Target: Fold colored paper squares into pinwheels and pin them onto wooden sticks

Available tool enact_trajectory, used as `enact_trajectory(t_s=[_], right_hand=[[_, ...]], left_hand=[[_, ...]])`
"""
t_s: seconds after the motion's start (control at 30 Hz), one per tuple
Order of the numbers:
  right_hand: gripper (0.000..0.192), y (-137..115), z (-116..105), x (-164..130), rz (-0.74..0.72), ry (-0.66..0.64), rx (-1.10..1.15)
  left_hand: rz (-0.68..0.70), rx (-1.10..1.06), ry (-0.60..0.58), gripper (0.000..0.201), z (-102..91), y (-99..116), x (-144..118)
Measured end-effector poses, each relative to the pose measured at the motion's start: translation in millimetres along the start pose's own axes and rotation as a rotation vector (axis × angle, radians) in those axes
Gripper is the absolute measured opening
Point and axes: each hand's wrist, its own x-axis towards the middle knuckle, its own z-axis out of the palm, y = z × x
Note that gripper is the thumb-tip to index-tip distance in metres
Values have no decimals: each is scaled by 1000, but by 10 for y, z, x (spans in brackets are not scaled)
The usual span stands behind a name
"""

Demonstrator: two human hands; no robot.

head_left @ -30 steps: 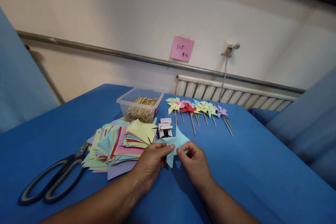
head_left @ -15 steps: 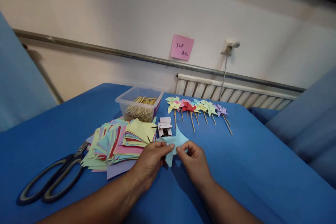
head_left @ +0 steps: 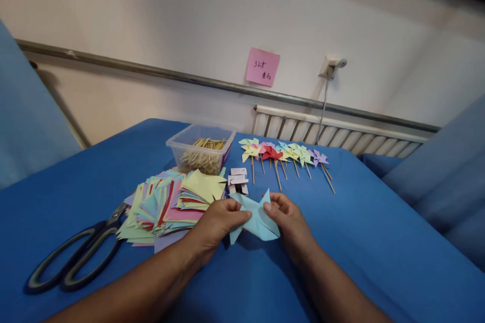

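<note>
A light blue paper pinwheel piece (head_left: 257, 219), cut into points, is held above the blue cloth between both hands. My left hand (head_left: 223, 222) pinches its left side, thumb on top and fingers beneath. On the other side my right hand (head_left: 288, 217) grips the right edge with thumb and fingers. Behind the paper stand small white boxes (head_left: 238, 181), one with dark contents. A pile of coloured cut paper sheets (head_left: 170, 207) lies close to my left hand.
Large dark-handled scissors (head_left: 87, 247) lie at the left. A clear plastic box (head_left: 178, 144) of wooden sticks (head_left: 206, 154) stands behind the paper pile. Finished pinwheels on sticks (head_left: 271, 153) lie in a row at the back right, before a radiator (head_left: 341, 136).
The blue paper has been turned and opened flatter toward me. My right hand has shifted slightly right and up to its right edge, while my left hand keeps its pinch.
</note>
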Motion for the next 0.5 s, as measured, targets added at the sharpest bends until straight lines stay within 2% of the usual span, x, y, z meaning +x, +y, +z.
enact_trajectory(t_s=[0.07,0.27,0.37,0.5], right_hand=[[43,-2,0,-9,37,-84,-7],[39,47,28,-28,-17,-94,-175],[37,55,33,-30,-16,-90,-188],[37,96,70,-24,-41,-14,-141]], left_hand=[[11,98,-21,14,-10,35,-9],[108,281,-68,16,-38,70,-25],[111,292,-113,14,-63,63,-15],[76,182,-82,19,-60,36,2]])
